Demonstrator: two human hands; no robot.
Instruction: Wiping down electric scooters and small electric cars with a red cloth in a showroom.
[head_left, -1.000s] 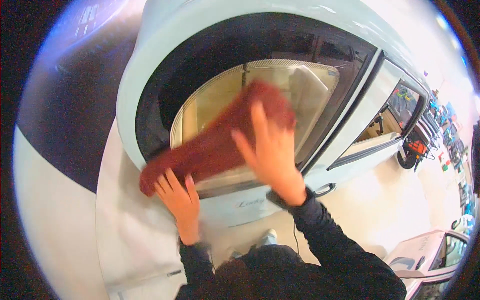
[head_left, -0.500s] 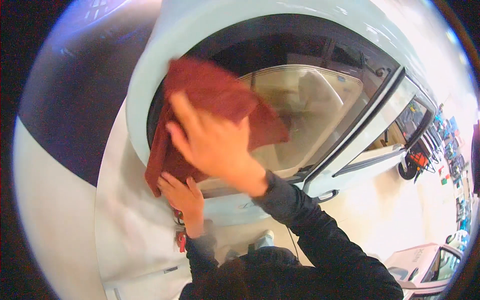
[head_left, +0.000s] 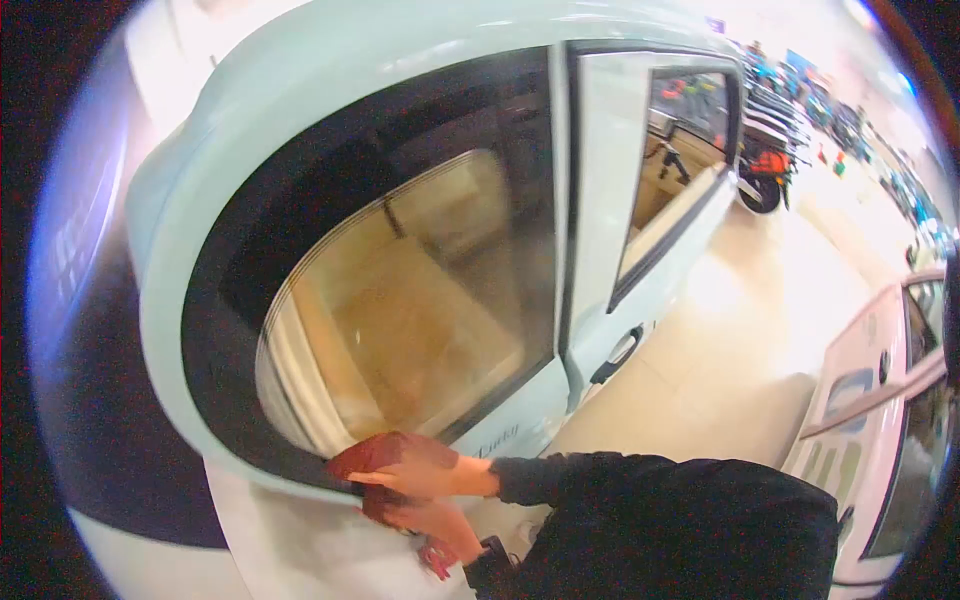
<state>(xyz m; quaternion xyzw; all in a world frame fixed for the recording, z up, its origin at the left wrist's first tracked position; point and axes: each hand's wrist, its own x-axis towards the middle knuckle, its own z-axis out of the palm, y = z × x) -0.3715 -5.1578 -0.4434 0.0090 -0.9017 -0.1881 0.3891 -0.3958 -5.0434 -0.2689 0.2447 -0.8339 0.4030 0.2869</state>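
Observation:
A dark red cloth (head_left: 385, 450), now bunched up, is at the lower edge of the rear side window (head_left: 430, 320) of a pale mint-green car. My right hand (head_left: 425, 472) lies over the cloth with its fingers pointing left, closed on it. Just below, my left hand (head_left: 440, 522) holds the lower folds of the same cloth, close against the right. Both hands are somewhat smeared by motion. A wide black border (head_left: 240, 250) surrounds the window glass, and a tan seat shows through it.
The car's front door (head_left: 605, 190) with a handle (head_left: 620, 355) is to the right. A small red object (head_left: 437, 557) is beneath my left wrist. A white car (head_left: 850, 410) stands at the right, and a motorbike wheel (head_left: 760, 193) shows farther back. A dark panel (head_left: 130, 430) rises at the left.
The cloth was spread over the window's left part under my right hand. It is now gathered at the lower edge, with both hands close together. My view has shifted to the right.

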